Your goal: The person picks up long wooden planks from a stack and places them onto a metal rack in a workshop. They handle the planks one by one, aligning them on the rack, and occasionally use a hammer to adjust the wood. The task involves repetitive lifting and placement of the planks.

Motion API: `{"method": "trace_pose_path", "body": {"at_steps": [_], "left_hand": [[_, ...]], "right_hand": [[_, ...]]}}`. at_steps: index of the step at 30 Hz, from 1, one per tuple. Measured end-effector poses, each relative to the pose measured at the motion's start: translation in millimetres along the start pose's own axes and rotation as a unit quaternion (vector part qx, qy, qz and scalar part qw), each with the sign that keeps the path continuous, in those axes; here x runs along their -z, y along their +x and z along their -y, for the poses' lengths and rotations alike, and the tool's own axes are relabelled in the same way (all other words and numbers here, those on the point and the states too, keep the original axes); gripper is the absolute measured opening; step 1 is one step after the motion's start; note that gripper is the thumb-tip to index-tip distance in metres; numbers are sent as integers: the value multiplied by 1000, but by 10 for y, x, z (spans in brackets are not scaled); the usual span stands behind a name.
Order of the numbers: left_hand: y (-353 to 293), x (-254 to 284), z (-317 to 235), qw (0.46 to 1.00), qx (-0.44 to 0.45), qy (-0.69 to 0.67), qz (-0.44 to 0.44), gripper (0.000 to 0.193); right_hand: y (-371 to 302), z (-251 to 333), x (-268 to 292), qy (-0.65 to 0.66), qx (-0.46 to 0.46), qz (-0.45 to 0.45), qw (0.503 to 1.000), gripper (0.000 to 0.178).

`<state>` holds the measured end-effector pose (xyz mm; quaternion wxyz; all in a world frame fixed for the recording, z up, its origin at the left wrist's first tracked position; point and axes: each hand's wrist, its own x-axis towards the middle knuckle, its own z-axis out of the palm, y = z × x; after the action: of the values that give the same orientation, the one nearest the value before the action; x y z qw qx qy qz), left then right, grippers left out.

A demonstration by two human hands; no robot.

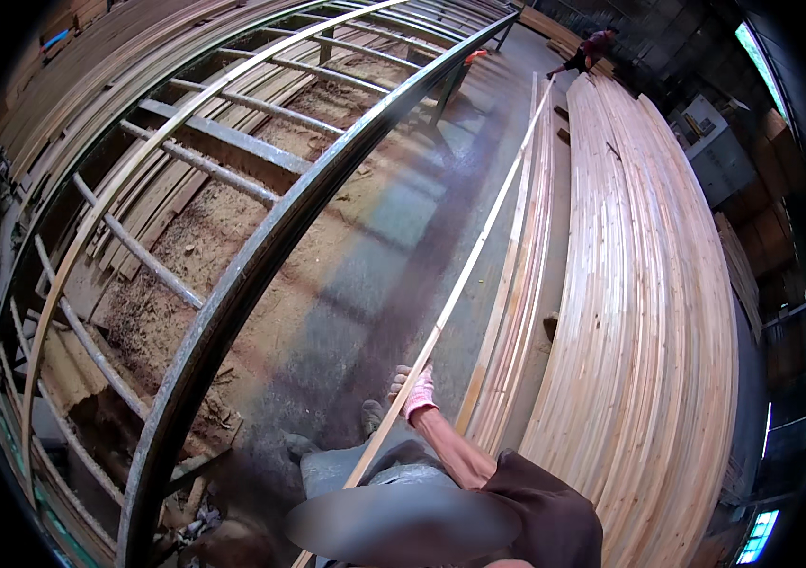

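My right hand [414, 390], in a pink and white work glove, is closed round a long, thin wooden strip [479, 256]. The strip slants across the view from the lower edge up to the far right. At its far end a person [592, 52] in dark clothing bends forward, with an arm reaching to the strip. My left hand does not show. A blurred oval covers part of the bottom of the view.
To my right lies a wide stack of long, pale boards [630, 284], with a narrower row of strips [517, 312] beside it. A metal roller frame [280, 218] stands to my left, carrying another long strip [138, 175]. Sawdust [185, 241] covers the floor under it.
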<state>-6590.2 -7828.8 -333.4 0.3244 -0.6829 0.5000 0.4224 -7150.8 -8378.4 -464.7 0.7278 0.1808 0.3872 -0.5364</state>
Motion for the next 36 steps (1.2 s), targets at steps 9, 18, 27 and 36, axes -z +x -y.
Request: {"method": "trace_pose_path", "body": {"at_steps": [9,18,27,36], "left_hand": [[515,1078,334,978,0,-207,9,45],[-104,3285,-7,933,-16,-360,-1,39],[-524,3547,673,831,139,-538,27,40],[-199,4393,161,949,173,-150,-216,50]], "right_hand": [[199,-615,-1482,-196,165,-116,959,77],[284,-1135,-2760,-267,241,-68,931,60],[982,-1541,-3606,-141,178,75,971,48],[1439,-1248,-4450,-73,47,158,984,44]]}}
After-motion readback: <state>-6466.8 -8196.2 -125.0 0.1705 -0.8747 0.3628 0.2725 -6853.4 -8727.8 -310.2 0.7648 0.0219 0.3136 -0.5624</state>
